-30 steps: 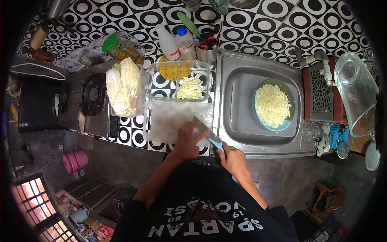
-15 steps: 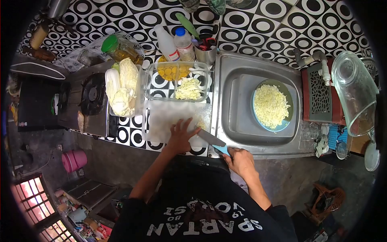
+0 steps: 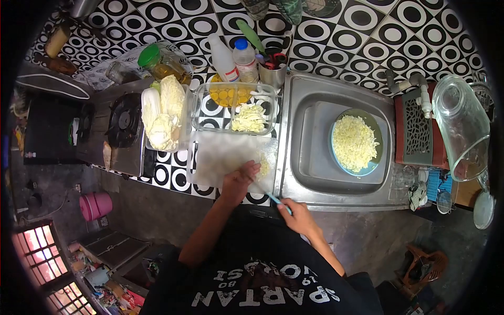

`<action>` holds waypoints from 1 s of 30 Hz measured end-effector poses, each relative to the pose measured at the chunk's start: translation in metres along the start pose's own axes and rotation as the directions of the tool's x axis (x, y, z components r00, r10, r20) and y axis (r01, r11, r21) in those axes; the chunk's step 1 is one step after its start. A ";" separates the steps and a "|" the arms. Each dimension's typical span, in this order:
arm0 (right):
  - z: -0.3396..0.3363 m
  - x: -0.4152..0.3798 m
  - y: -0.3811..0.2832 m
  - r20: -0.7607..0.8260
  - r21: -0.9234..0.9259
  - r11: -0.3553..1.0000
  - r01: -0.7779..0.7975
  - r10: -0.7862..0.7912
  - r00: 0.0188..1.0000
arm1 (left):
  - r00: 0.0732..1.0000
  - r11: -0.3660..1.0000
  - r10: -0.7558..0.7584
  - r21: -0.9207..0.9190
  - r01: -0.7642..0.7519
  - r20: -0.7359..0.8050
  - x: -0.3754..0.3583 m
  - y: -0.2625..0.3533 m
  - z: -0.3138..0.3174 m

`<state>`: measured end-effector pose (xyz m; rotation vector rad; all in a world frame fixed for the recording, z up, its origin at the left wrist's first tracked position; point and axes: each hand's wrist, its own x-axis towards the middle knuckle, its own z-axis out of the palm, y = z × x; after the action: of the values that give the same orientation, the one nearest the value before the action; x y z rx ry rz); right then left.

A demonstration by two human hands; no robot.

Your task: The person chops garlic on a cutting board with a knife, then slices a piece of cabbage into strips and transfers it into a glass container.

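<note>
My right hand (image 3: 297, 214) is closed round the pale blue handle of a kitchen knife (image 3: 277, 202), at the near right edge of the translucent cutting board (image 3: 212, 157). The blade points up and left toward my left hand and shows only edge-on. Over the board, my left hand (image 3: 240, 181) is turned on its side, fingers extended and close together, beside the blade. Small chopped pale cabbage (image 3: 264, 165) lies just right of its fingertips. Behind the board, a divided glass container (image 3: 197, 118) holds cut cabbage leaves (image 3: 249, 118) on its right side.
A bowl (image 3: 375, 163) of finely chopped cabbage stands in the steel sink (image 3: 310, 173) to the right. Whole napa cabbages (image 3: 161, 123) lie left of the board, near the stove (image 3: 126, 118). Bottles (image 3: 244, 60) and a utensil cup (image 3: 272, 76) stand at the back.
My left hand has gone from spread fingers flat on the board to a sideways pose with fingers together. My right hand has moved slightly left and down, turning the knife edge-on.
</note>
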<state>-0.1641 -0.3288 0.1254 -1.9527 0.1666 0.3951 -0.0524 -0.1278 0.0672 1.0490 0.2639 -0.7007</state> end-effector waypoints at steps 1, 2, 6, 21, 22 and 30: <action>0.008 0.005 0.009 0.002 0.001 1.000 0.006 -0.006 1.000 | 0.997 0.971 -0.079 -0.224 0.080 0.015 -0.001 0.000 -0.002; 0.015 0.009 0.015 -0.028 -0.027 1.000 -0.001 0.000 1.000 | 0.987 0.887 -0.151 -0.435 0.156 0.046 -0.002 0.000 -0.004; 0.020 0.014 0.022 -0.090 -0.044 0.995 -0.093 0.089 0.992 | 0.966 0.780 -0.244 -0.574 0.250 0.088 -0.009 0.005 -0.015; -0.007 0.009 0.022 -0.231 0.004 0.990 -0.144 0.141 0.963 | 0.994 0.917 -0.056 0.388 0.089 -0.097 0.019 0.035 -0.001; -0.006 0.010 0.020 -0.210 0.011 0.990 -0.142 0.141 0.968 | 0.990 0.827 0.121 0.559 -0.057 -0.078 0.036 0.036 -0.003; -0.002 0.014 0.020 -0.148 -0.032 0.998 -0.059 0.054 0.988 | 0.872 -0.150 0.470 0.986 -0.073 0.136 0.145 0.087 0.007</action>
<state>-0.1566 -0.3379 0.1043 -2.0170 0.3122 0.2928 0.1126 -0.1654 0.0571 2.6858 -0.4299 -0.1704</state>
